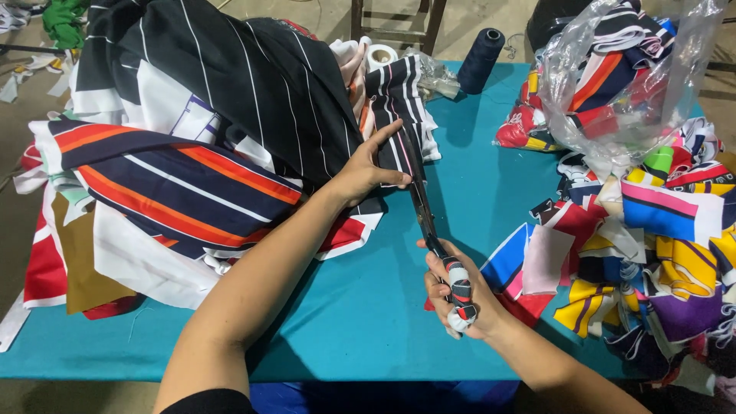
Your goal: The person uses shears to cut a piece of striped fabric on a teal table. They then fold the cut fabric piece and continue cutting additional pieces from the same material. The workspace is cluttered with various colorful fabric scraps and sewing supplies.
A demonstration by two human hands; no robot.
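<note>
My right hand [458, 290] grips the cloth-wrapped handles of a pair of scissors [424, 216], whose dark blades point away from me into a black strip of fabric with white stripes [396, 103]. My left hand [369, 170] lies flat on that striped fabric just left of the blades, fingers spread and pressing it onto the teal table [360, 307]. A big pile of black, navy, orange and white striped cloth [207, 130] covers the table's left half.
A heap of bright fabric scraps [652, 230] fills the right side, with a clear plastic bag of more pieces [621, 69] on top. A dark thread cone [481, 60] and a white tape roll [381, 55] stand at the far edge, before a wooden chair [399, 23].
</note>
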